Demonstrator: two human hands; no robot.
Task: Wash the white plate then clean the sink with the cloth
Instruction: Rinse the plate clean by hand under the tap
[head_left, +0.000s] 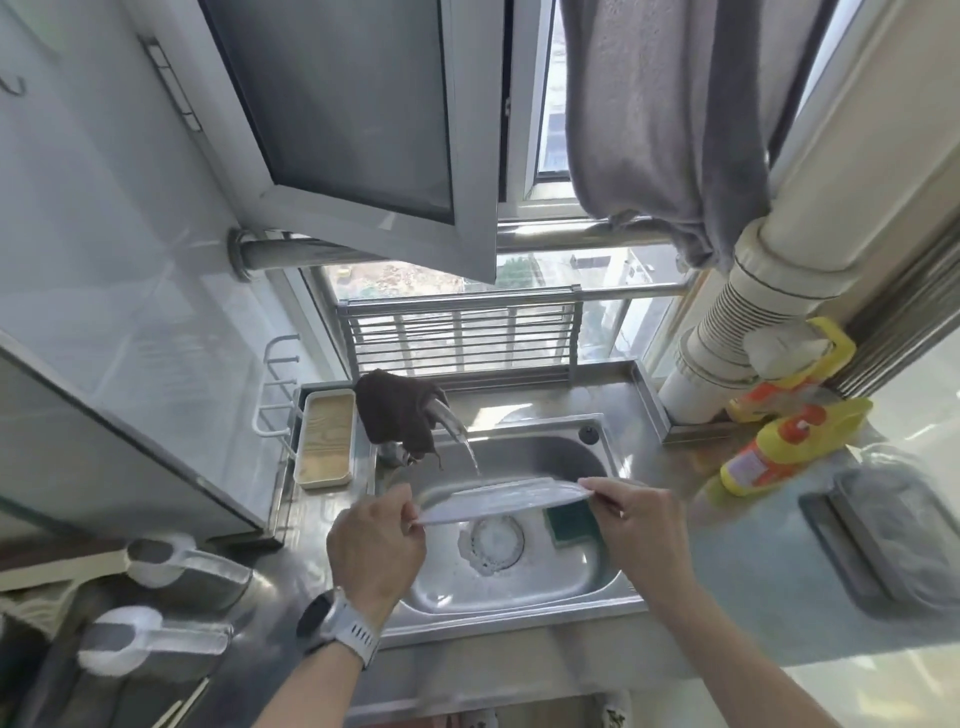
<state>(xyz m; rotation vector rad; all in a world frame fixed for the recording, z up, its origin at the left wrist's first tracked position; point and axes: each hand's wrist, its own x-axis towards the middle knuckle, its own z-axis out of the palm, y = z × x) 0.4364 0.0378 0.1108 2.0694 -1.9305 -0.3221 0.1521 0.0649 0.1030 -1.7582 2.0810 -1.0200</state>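
I hold the white plate (498, 500) nearly flat over the steel sink (561, 592), seen edge-on. My left hand (375, 545) pinches its left rim and my right hand (636, 525) pinches its right rim. Water runs from the tap (451, 422) onto the plate's top. A dark brown cloth (397, 410) hangs draped over the tap. In the basin, a green sponge (569, 524) lies to the right of the drain strainer (496, 540), partly hidden under the plate.
Two yellow-and-orange detergent bottles (774, 447) lie on the counter at the right, by a white pipe (727, 332). A wooden-lidded box (326, 439) sits left of the sink. A metal rack (457, 338) stands behind the tap. An open window sash (363, 130) juts out overhead.
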